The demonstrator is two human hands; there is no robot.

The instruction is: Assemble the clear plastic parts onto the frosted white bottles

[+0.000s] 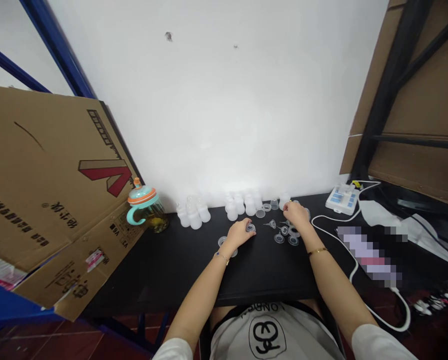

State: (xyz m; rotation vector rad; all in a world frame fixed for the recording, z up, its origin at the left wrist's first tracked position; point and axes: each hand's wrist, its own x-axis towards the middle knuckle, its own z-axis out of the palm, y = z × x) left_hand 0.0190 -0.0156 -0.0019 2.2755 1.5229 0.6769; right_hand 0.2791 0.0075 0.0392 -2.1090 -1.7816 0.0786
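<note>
White T-shirt with black print (267,335) at bottom of view, just behind front edge of black tabletop (164,280). Left hand (239,234) near middle of tabletop, fingers (248,235) curved over clear round silicone cup (250,228); firm grasp or light touch impossible to tell. Right hand (296,212) right of middle, fingers bent downward, tips partly hidden; any held item impossible to tell. Around right hand, small transparent funnel-shaped pieces (272,224) and clear round cups (293,240) lying loose, apparently spread for easy reach. Clear ring-shaped pieces (222,241) just left of left hand. Frosted white plastic bottles (194,215) grouped along rear edge of tabletop, seemingly kept back from handling space. At left end of tabletop, glass drinking bottle with orange lid and teal handle (143,202). At right end, white electrical unit with blue labels (342,199), white cable (332,238) trailing over edge, probably for power.
</note>
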